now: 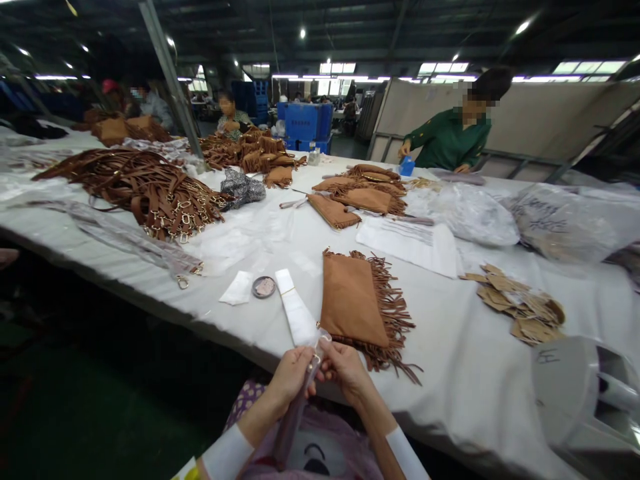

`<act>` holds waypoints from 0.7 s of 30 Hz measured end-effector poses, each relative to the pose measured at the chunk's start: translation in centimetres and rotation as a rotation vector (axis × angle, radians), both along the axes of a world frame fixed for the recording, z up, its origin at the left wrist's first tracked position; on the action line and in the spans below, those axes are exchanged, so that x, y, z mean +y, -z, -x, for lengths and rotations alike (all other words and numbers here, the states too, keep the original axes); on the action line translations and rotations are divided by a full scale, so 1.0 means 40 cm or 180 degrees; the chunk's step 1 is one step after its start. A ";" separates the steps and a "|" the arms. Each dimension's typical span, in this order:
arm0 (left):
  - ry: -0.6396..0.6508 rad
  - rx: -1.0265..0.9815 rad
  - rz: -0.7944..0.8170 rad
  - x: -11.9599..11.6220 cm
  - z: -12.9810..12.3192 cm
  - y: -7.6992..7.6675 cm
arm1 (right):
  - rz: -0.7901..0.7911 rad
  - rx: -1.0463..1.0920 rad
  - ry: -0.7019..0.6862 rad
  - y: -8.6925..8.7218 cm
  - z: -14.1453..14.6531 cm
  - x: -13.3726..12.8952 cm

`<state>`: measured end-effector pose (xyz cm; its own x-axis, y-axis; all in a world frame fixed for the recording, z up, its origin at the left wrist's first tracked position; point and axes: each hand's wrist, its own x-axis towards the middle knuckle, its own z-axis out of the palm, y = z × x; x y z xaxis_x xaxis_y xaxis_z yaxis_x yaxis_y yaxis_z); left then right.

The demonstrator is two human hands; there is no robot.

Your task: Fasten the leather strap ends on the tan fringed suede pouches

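My left hand point(291, 375) and my right hand point(346, 371) meet at the table's front edge, fingers pinched together. Between them is the metal-clasped end of a bag strap point(296, 421) in a clear plastic sleeve, which hangs down over my lap. Just beyond my fingertips lies a brown fringed bag point(353, 297), flat, its fringe to the right and along the near edge. The strap's end is close to the bag's near left corner; whether it is hooked there I cannot tell. A white paper strip point(295, 308) with a band round it lies left of the bag.
A round dish point(263, 287) sits beside a white paper piece point(237, 288). Sleeved straps point(135, 233) and a heap of brown straps point(135, 187) lie left. Bags point(363, 193), cardboard tags point(520, 303) and a grey machine point(565, 393) are right. A co-worker point(450, 140) stands across.
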<state>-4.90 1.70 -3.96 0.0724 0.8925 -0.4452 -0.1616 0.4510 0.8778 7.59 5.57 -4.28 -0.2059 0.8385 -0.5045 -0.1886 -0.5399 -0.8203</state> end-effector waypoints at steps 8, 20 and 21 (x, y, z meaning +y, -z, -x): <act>-0.0163 -0.0160 -0.0015 -0.009 -0.001 0.012 | -0.0026 0.0137 0.0112 0.015 -0.001 0.003; -0.0543 -0.0006 -0.0144 -0.013 -0.015 0.018 | 0.0070 -0.0077 0.0259 0.016 0.013 0.020; -0.0559 0.0002 -0.0166 -0.012 -0.016 0.018 | 0.0046 -0.0042 0.0170 0.014 0.011 0.017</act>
<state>-4.28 1.21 -4.67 -0.0869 0.9132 -0.3981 -0.2333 0.3698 0.8993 7.14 6.27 -4.85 -0.1543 0.8408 -0.5189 -0.2068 -0.5411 -0.8152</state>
